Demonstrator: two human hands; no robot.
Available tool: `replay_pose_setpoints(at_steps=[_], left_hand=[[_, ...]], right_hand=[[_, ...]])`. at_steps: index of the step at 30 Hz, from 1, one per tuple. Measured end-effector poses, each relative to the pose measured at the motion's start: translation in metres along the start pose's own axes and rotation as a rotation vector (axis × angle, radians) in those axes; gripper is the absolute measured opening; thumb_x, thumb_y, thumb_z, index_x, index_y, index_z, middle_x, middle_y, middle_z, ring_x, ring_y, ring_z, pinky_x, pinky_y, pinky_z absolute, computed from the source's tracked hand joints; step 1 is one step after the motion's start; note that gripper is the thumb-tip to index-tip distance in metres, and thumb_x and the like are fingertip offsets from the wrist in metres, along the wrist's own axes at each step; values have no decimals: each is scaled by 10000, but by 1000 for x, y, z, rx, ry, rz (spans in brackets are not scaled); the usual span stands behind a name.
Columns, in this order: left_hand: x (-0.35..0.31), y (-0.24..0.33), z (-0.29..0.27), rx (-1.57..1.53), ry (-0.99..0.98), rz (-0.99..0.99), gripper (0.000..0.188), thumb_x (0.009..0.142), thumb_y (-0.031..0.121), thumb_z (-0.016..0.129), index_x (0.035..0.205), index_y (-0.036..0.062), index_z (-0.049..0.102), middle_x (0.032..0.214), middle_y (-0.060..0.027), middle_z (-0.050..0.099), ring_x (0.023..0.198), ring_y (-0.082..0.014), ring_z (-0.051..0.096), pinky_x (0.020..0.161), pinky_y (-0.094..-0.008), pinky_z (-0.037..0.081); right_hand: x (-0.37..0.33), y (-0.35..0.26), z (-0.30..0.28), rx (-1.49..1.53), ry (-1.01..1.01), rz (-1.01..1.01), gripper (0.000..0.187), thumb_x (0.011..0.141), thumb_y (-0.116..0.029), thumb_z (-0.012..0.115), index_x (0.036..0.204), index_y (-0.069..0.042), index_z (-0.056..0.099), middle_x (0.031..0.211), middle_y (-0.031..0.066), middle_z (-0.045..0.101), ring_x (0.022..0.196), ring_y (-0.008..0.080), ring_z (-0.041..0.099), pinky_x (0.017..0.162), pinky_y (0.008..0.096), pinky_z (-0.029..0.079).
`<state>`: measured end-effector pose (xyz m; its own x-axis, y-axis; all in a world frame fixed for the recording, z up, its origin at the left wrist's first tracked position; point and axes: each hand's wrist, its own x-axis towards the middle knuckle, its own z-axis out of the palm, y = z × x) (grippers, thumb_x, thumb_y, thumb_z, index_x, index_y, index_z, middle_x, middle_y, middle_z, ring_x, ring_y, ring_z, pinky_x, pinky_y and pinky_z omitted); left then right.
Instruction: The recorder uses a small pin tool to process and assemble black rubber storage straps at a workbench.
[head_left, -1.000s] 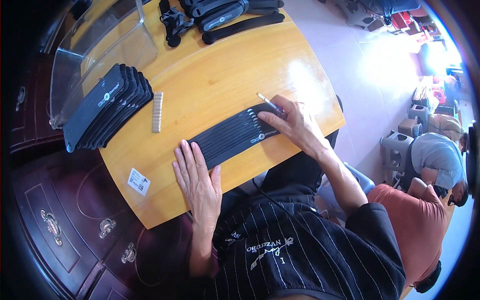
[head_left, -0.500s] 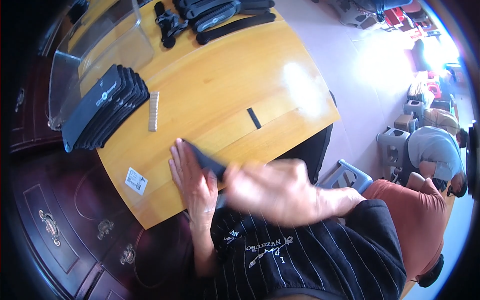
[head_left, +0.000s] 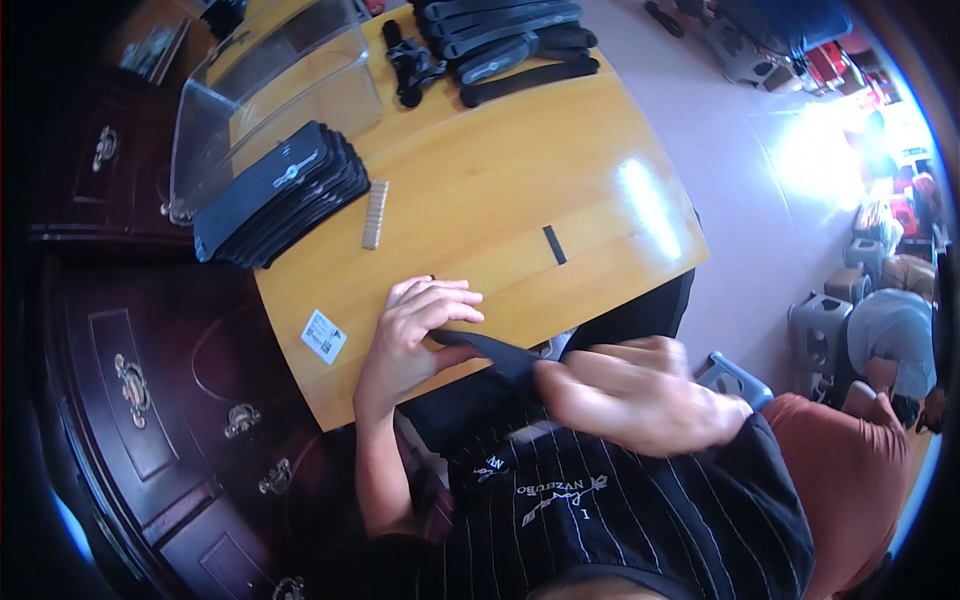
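Observation:
A dark, flat, flexible strip-like piece (head_left: 505, 362) is stretched between my two hands at the table's near edge. Its far end lies between the thumb and curled fingers of my left hand (head_left: 412, 325). My right hand (head_left: 635, 398), slightly smeared by motion, is closed in a fist around the other end. What kind of article the piece is cannot be made out. Beyond my left hand lie a white printed label (head_left: 323, 337) and a narrow beige ribbed strip (head_left: 376, 215). A short black strip (head_left: 554, 245) rests farther right on the wooden table (head_left: 470, 170).
A fanned stack of black pads (head_left: 285, 195) lies at the table's left, beside a clear plastic box (head_left: 205, 115). Black straps (head_left: 520, 50) are piled at the far side. Dark drawers (head_left: 130, 390) stand at left. Grey stools (head_left: 820, 330) and seated people (head_left: 895, 335) are at right.
My left hand has gone from flat with fingers outstretched to curled around the piece's end. Both hands and the piece have drawn closer to my body. The view has shifted.

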<state>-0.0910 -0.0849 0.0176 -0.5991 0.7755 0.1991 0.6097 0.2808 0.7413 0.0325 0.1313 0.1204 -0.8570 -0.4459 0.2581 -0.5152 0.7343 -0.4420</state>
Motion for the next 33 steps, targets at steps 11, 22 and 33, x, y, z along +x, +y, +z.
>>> replay_pose_setpoints(at_steps=[11, 22, 33], left_hand=[[-9, 32, 42, -1111, 688, -535, 443, 1020, 376, 358, 1214, -1, 489, 886, -82, 668, 721, -169, 670, 439, -260, 531], [-30, 48, 19, -1460, 1013, -569, 458, 987, 465, 410, 995, 36, 572, 698, -40, 620, 373, -94, 495, 274, -182, 326], [-92, 5, -44, -1037, 440, -783, 892, 898, 726, 158, 1145, -58, 506, 807, -177, 654, 478, -213, 604, 379, -245, 438]], right_hand=[[-12, 47, 10, 749, 483, 677, 180, 918, -82, 615, 1071, -5, 560, 904, -18, 561, 854, 53, 502, 788, 208, 423], [6, 63, 54, 1470, 253, 871, 203, 908, -159, 644, 1044, -30, 567, 799, -15, 612, 572, -7, 469, 476, 142, 348], [71, 62, 60, 917, 258, 627, 171, 812, -165, 755, 888, -29, 684, 716, -46, 567, 652, 30, 484, 600, 214, 411]])
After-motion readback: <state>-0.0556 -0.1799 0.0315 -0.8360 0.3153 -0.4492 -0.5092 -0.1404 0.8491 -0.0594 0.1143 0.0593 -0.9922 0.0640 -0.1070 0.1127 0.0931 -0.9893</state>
